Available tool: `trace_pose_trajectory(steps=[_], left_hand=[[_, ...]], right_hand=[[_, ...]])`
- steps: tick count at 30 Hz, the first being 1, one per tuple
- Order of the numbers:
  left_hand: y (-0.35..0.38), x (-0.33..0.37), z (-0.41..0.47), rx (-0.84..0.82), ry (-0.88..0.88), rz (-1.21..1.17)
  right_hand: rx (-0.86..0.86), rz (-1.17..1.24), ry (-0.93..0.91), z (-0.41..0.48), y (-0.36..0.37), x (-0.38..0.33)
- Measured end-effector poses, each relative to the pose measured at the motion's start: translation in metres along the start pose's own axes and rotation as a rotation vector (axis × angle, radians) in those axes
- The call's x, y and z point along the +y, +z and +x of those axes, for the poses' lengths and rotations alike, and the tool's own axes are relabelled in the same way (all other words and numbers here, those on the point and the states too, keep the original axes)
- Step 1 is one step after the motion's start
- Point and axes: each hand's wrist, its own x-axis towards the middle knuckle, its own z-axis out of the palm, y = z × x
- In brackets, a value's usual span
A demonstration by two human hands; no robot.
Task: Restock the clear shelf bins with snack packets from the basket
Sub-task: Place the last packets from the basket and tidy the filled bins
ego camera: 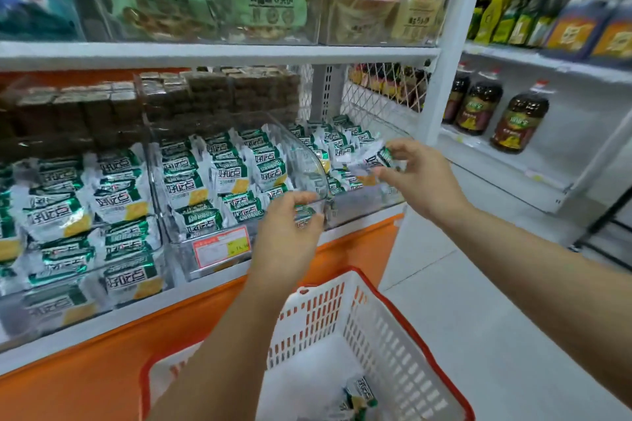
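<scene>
Left hand (289,232): fingers curled round a snack packet (305,213), mostly hidden, at the middle bin (309,164) front corner. Right hand (422,178): fingertips pinch a blurred second packet (378,159) above the right bin (369,203), whose front has open room. Basket (393,301) is cut off below.

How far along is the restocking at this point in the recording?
Mostly done: the middle bin looks packed. In hand: the left hand grips a packet at that bin's front; the right hand holds a second packet over the right bin, which has room. Left: a few packets lie in the basket.
</scene>
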Motion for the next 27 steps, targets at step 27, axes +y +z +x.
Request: trace_pose_trajectory(steps=[27], left_hand=[[-0.013, -0.079, 0.034, 0.328, 0.429, 0.664]], right_hand=[[-0.423, -0.558, -0.056, 0.12, 0.088, 0.067]])
